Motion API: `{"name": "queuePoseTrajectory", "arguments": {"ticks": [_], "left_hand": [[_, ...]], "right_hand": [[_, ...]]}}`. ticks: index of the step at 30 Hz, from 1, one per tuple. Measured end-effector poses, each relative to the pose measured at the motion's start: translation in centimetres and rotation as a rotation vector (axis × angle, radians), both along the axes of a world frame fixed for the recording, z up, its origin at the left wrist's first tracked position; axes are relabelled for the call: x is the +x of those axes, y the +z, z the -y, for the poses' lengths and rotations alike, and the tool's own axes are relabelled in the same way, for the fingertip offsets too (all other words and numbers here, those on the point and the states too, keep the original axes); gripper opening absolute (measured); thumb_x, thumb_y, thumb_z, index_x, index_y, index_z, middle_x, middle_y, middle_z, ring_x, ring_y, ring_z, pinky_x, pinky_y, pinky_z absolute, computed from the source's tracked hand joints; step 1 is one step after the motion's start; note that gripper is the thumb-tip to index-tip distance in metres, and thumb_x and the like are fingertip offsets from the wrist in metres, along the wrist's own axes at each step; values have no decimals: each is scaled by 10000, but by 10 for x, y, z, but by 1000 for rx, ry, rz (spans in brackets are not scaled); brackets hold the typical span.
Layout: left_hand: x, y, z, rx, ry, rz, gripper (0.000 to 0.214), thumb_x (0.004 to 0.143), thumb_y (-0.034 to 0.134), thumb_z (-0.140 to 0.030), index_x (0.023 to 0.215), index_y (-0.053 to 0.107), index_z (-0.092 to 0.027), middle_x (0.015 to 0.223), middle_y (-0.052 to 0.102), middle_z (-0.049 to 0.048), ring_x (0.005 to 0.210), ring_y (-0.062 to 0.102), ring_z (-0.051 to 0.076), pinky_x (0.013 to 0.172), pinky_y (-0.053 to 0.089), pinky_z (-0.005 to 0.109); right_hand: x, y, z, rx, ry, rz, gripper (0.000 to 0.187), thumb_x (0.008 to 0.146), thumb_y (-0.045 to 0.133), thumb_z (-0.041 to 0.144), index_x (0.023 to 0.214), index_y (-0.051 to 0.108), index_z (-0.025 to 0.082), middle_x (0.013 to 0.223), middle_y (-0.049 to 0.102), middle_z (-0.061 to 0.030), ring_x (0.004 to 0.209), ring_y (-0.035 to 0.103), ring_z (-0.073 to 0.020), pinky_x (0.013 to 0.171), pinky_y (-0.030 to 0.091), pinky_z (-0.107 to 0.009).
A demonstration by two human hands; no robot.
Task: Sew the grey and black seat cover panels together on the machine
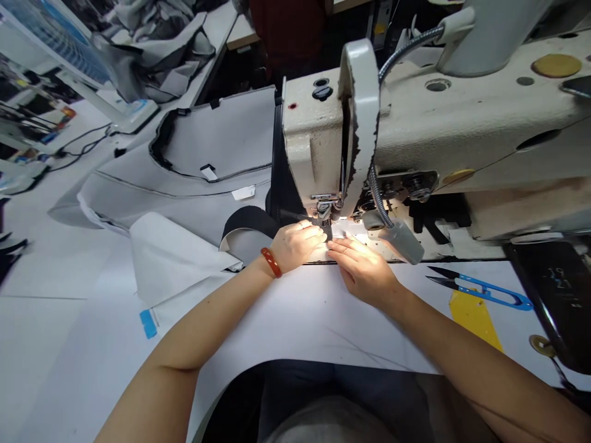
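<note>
An off-white industrial sewing machine [415, 123] fills the upper right, and its presser foot [324, 212] stands over brightly lit fabric. My left hand [295, 245], with a red bead bracelet at the wrist, has its fingers curled and pinches a black fabric strip [249, 223] right at the foot. Just to the right, my right hand [362, 267] lies flat with its fingers stretched out on the white fabric [300, 307]. The needle itself is hidden behind the foot and my fingers.
Blue-handled thread snips [480, 289] lie on the table at the right, beside a yellow tape patch [475, 317]. Grey fabric panels with black edging [217, 147] spread out to the left of the machine. A lamp on a flexible neck [399, 240] shines on the work. Clutter fills the far left.
</note>
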State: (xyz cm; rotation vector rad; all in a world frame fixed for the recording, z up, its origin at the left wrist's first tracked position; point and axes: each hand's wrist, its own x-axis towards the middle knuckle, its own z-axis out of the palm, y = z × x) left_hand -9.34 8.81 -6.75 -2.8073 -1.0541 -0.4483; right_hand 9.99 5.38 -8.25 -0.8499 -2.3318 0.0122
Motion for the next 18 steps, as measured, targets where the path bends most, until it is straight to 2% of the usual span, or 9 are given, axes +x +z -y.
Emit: {"name": "queuePoseTrajectory", "arguments": {"ticks": [3,7,12,15,18], "left_hand": [[-5,3,1,80,-102,49,316,910,343,-139,930,658,-151,941,692,49,925,620,141,900,497,285],[-7,1,-5,160,-154,102,311,899,357,-119,893,668,-133,941,699,56,932,637,150,864,519,293],[-1,3,-17,160,-62,90,324,887,367,-112,758,662,-144,822,695,48,816,637,141,769,515,271],[2,6,-22,106,20,44,311,859,396,-107,684,646,-164,642,625,36,733,600,148,700,487,258],[3,6,-23,71,48,0,273,834,421,-102,697,649,-165,571,560,34,721,579,166,698,469,267]], "right_hand": [[-1,1,-2,-17,-84,44,242,863,423,130,991,627,148,1124,653,-62,985,576,-231,891,458,-385],[-4,2,-1,-27,-132,155,227,876,431,165,990,626,145,1165,636,-56,982,554,-271,870,432,-440],[-3,-1,-1,-42,-114,135,236,886,425,180,1011,621,136,1156,637,-71,1004,540,-267,838,438,-410],[-3,-2,-1,-29,-115,134,244,886,419,179,1010,626,140,1154,638,-67,1004,540,-265,804,447,-392],[-3,-2,-1,-31,-117,138,249,886,418,180,1017,626,144,1149,640,-75,1019,537,-263,786,451,-386]]}}
